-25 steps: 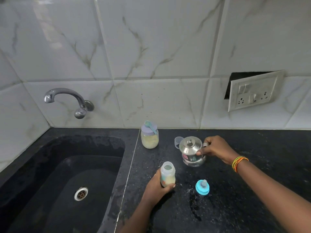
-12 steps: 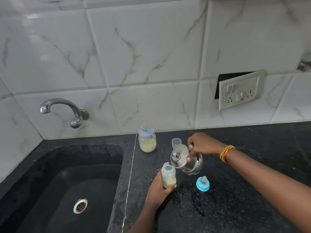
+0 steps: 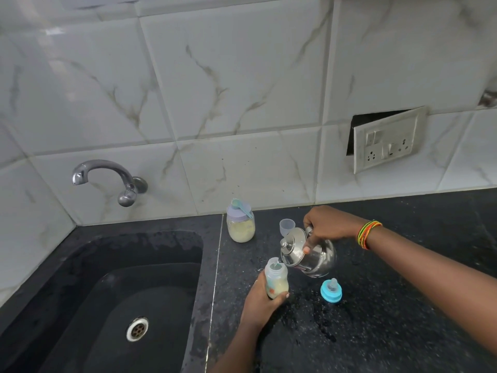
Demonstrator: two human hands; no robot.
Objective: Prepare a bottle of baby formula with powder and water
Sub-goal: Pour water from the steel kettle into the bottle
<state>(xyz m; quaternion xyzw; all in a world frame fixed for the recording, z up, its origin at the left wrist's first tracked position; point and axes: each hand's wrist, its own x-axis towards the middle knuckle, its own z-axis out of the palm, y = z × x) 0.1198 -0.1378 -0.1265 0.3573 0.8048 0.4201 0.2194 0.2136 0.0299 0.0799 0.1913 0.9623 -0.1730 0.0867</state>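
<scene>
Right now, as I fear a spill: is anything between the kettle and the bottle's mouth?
Nothing visible. The kettle, tilted in the right hand, has its spout at the open mouth of the bottle, which the left hand holds. The teat lies apart on the counter.

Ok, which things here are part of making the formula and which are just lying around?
For the job: baby bottle, steel kettle, powder jar, scoop, blue teat cap.
Just there: tap, sink, socket plate.

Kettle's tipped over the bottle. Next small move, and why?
Probably tip the kettle slightly further with the right hand while the left hand steadies the bottle: the spout is at the open mouth, and the fill looks low.
</scene>
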